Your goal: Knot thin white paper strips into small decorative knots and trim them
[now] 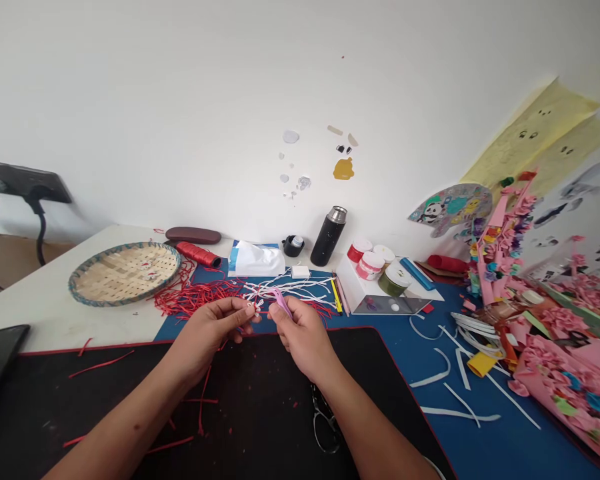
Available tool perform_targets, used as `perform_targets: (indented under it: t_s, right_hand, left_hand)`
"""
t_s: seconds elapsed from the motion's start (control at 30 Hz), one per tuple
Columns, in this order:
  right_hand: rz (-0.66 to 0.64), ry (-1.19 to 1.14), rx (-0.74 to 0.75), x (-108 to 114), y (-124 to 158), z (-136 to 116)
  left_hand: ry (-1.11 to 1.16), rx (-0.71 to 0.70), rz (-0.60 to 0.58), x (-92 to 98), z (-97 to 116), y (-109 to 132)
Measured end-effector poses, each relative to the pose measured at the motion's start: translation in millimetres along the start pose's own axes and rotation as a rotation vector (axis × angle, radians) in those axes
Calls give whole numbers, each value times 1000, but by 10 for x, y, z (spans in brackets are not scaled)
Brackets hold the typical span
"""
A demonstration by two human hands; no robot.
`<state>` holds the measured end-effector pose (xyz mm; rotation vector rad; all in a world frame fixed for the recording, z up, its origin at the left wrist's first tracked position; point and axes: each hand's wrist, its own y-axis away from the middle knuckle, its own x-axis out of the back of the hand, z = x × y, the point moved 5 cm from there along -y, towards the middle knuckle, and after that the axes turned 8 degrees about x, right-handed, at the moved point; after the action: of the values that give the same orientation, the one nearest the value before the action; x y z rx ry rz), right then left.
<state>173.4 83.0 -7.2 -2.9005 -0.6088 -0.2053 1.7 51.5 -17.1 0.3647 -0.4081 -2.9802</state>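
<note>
My left hand (pixel 223 325) pinches a small knotted cord (pixel 256 307) with white loops and some red in it, held above the black mat. Close by on the right, my right hand (pixel 300 331) is closed around a slim lilac tool (pixel 280 301); its exact kind is hard to make out. A short stretch of red cord (pixel 264 312) shows between the two hands. Behind them lie a heap of red cords (pixel 200 298) and a bundle of white cords (pixel 307 283). Scissors (pixel 325 423) rest on the mat, partly covered by my right forearm.
The black mat (pixel 260 427) carries loose red cord pieces. At back left are a woven basket (pixel 125 267) and a red thread spool (pixel 199 254). A black flask (pixel 329 237) stands near the wall. Farther right are a white box (pixel 360 293) with spools and pink paper flowers (pixel 560 367).
</note>
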Motion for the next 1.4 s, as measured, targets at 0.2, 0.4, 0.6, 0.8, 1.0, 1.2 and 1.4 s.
perform_targets:
  t_s: [0.2,0.4,0.6,0.8,1.0,1.2,1.4]
  right_hand:
    - [6,11,-11,15,-13,38]
    - [1,24,1,29,-28,60]
    - [8,75,15,41,-22,48]
    - [4,124,46,58,-33,35]
    - [15,178,78,53,-72,98]
    - [6,285,103,26,-59,62]
    - [-176,552,85,-21,204,-11]
  left_hand:
    - [-13,8,-23,3,-29,0]
    - [32,8,-29,7,-58,-11]
    - [-21,16,-7,27,-41,-14]
    - [-75,-8,-9,1,7,1]
    - [28,-7,-19,15,-11,-26]
    - [103,-53,20,132,31,-64]
    - [220,-64,44,200,65,-63]
